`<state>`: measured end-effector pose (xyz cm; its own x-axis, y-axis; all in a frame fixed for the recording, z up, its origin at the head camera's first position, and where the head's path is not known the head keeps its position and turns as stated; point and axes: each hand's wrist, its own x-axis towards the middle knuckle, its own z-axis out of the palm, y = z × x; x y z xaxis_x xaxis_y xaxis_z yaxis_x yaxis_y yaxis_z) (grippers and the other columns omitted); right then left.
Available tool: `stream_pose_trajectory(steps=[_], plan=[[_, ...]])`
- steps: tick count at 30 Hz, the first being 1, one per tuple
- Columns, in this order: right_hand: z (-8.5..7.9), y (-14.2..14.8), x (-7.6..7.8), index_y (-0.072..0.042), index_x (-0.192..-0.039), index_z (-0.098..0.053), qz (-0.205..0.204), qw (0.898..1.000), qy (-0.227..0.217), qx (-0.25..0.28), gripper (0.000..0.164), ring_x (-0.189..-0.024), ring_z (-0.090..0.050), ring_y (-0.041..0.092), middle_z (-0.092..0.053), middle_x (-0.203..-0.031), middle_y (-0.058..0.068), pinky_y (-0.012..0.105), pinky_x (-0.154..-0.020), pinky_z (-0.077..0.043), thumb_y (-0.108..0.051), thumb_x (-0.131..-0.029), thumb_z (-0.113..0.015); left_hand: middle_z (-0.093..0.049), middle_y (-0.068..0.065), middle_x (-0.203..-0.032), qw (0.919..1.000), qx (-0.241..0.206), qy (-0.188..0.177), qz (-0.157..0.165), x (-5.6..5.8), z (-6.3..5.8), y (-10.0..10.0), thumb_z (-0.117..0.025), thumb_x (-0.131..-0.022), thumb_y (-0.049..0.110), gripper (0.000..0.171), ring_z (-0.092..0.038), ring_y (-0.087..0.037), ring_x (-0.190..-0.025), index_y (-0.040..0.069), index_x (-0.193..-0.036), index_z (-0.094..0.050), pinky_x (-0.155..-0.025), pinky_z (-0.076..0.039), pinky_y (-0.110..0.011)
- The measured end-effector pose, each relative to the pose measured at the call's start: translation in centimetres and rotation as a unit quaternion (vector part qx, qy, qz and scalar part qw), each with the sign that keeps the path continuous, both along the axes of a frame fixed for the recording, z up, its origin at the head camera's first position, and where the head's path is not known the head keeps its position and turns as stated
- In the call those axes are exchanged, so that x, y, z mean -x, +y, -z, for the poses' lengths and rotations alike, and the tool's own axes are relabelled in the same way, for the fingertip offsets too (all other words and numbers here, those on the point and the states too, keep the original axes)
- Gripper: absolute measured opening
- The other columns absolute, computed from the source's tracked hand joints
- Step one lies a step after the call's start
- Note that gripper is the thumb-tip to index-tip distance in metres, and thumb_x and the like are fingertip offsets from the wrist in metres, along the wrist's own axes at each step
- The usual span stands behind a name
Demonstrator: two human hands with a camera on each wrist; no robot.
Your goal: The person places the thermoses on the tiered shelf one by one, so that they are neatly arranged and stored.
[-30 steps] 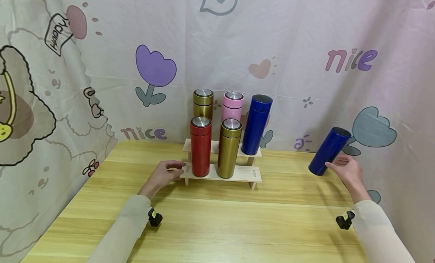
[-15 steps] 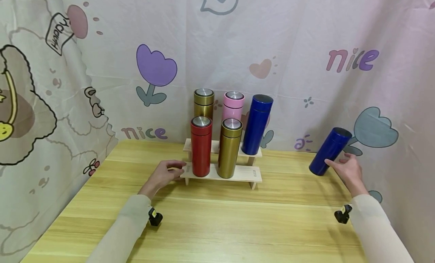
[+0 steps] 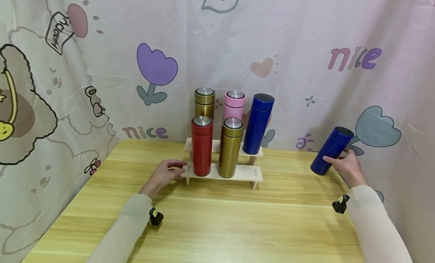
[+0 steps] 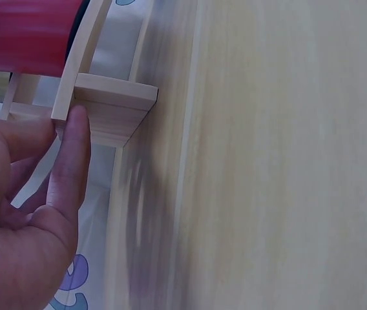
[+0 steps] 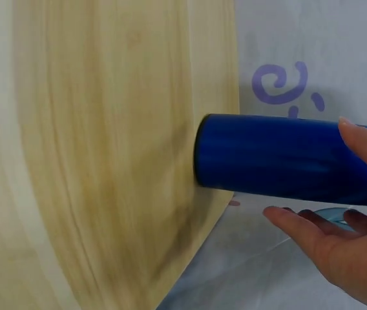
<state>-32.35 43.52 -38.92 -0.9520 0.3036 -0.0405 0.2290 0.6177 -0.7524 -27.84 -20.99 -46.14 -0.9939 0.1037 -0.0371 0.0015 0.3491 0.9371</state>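
Observation:
At the left end of a two-step wooden rack (image 3: 246, 174), my left hand (image 3: 164, 177) pinches the lower shelf between thumb and finger. On that shelf stand a red thermos (image 3: 202, 151) and a gold thermos (image 3: 229, 153). Behind them on the upper shelf are another gold thermos (image 3: 204, 102), a pink thermos (image 3: 234, 104) and a blue thermos (image 3: 257, 127). A second blue thermos (image 3: 327, 153) stands on the table at the right. My right hand (image 3: 350, 169) is beside it, thumb over its side; in the right wrist view, the fingers (image 5: 293, 226) lie apart from it.
The light wooden table (image 3: 217, 229) reaches back to a printed curtain (image 3: 292, 36), which also hangs along both sides. The right-hand blue thermos is close to the table's back right edge. Small black cameras sit at both wrists.
My right hand has moved slightly left and forward around the right-hand blue thermos, its thumb reaching further over the side. The left hand and the rack stay in place.

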Motion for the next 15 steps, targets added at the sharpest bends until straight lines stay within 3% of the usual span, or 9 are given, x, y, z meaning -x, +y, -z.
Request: stream_pose_trajectory(steps=[9, 15], plan=[[0.0, -0.8, 0.9, 0.007, -0.161, 0.009, 0.003, 0.998, 0.006, 0.065, 0.108, -0.147, -0.027, 0.061, -0.007, -0.166, 0.038, 0.07, -0.113, -0.04, -0.038, -0.098, -0.067, -0.063, -0.022, -0.14, 1.0, 0.002, -0.002, 0.002, 0.0, -0.1, -0.1, -0.065, -0.1, 0.009, 0.036, -0.07, -0.022, -0.11, 0.002, -0.135, -0.066, -0.09, -0.064, -0.033], [0.4, -1.4, 1.2, 0.005, -0.162, 0.003, 0.027, 0.998, 0.029, 0.057, 0.103, -0.147, -0.031, 0.058, -0.013, -0.166, 0.037, 0.069, -0.112, -0.042, -0.04, -0.099, -0.064, -0.063, -0.022, -0.139, 1.0, -0.004, 0.0, 0.005, 0.0, -0.1, -0.1, -0.066, -0.099, 0.009, 0.036, -0.071, -0.02, -0.106, 0.001, -0.134, -0.066, -0.089, -0.064, -0.034]])
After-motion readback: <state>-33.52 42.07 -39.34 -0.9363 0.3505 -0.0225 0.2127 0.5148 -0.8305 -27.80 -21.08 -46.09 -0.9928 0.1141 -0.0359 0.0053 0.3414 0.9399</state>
